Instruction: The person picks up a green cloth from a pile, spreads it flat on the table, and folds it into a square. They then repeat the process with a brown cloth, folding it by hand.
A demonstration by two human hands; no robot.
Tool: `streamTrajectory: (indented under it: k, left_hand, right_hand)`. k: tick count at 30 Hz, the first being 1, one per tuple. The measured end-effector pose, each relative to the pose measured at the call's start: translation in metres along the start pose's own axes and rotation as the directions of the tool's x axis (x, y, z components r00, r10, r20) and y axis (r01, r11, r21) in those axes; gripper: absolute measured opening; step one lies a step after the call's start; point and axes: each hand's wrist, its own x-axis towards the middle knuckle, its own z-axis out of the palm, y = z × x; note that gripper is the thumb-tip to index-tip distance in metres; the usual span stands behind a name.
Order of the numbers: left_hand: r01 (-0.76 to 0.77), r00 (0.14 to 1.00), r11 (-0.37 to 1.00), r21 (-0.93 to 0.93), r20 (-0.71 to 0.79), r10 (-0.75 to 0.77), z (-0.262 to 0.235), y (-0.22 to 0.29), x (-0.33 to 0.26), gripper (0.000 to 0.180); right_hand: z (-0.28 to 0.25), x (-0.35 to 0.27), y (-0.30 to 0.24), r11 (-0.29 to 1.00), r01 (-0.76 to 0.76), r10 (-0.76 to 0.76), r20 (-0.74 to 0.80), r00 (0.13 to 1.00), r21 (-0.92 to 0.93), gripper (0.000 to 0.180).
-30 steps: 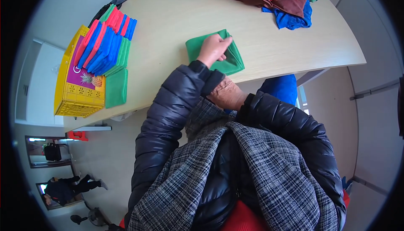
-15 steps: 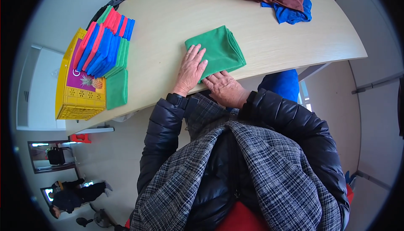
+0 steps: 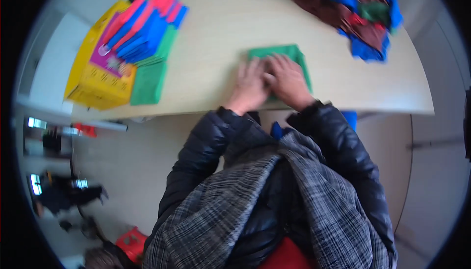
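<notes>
A green cloth (image 3: 289, 50), folded into a smaller rectangle, lies flat near the table's front edge. On its left part rests my left hand (image 3: 250, 85), fingers stretched forward. Beside it my right hand (image 3: 289, 78) presses on the cloth's middle, its fingers also laid out flat. The two hands almost touch at the thumbs and cover much of the cloth. Motion blurs both hands somewhat.
At the left of the pale table (image 3: 211, 33) stands a yellow crate (image 3: 105, 82) with folded red, blue and green cloths (image 3: 147, 33) stacked along it. A loose heap of cloths (image 3: 333, 1) lies far right. A person (image 3: 66, 190) is far off left.
The green cloth has become smaller and lies farther in from the table edge. My right hand has moved from the edge onto it, next to my left. The whole view has turned.
</notes>
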Motion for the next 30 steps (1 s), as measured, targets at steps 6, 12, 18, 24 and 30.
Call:
streamTrajectory:
  k: [6,12,18,24,30]
  left_hand:
    - [-0.029,0.999,0.999,-0.046,-0.028,0.028,0.001,0.018,0.011,0.052]
    - [0.223,0.974,0.962,-0.159,0.081,-0.213,0.017,-0.006,0.028,0.067]
    - [0.259,0.966,0.955,-0.146,0.058,-0.253,0.023,-0.006,0.029,0.069]
    - [0.1,0.995,0.974,-0.203,0.0,-0.102,0.015,0.022,-0.011,0.078]
    - [0.086,0.996,0.981,-0.174,0.012,-0.085,0.0,0.024,-0.035,0.083]
  right_hand:
    - [0.022,-0.023,0.053,0.95,0.026,-0.01,0.051,0.999,-0.311,0.053]
    - [0.027,-0.016,0.044,0.934,0.042,-0.007,0.102,0.995,-0.354,0.056]
    - [0.025,-0.011,0.041,0.931,0.025,0.015,0.108,0.994,-0.365,0.056]
    - [0.036,-0.014,0.062,0.922,0.079,-0.046,0.096,0.994,-0.378,0.057]
    - [0.031,-0.014,0.055,0.915,0.03,0.019,0.119,0.993,-0.401,0.057]
